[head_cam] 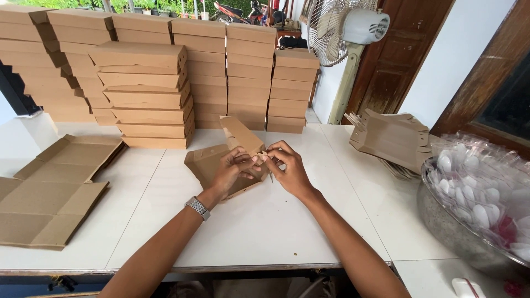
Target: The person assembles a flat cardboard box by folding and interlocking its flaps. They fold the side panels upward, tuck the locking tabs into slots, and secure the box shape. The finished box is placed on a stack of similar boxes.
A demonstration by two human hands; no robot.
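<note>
The half-folded brown cardboard box [221, 160] sits near the middle of the white table [265, 221], tipped up with its lid flap [241, 134] standing toward the far side. It is plain kraft board, creased but not yet squared: the base is formed, and one corner on its right side is where the fingers are busy, so by my judgement the folding is partway along, with the lid yet to close. The left hand [231, 170] (a metal watch [197, 208] on its wrist) curls around the box's near edge, fingers closed on the board. The right hand [288, 167] pinches a small tab at that corner between thumb and fingertips. Far behind stand stacks of finished boxes [149, 94]; flat blanks [52, 187] lie at the left, more folded blanks [392, 138] at the right, beside a metal bowl of wrapped plastic spoons [480, 193].
</note>
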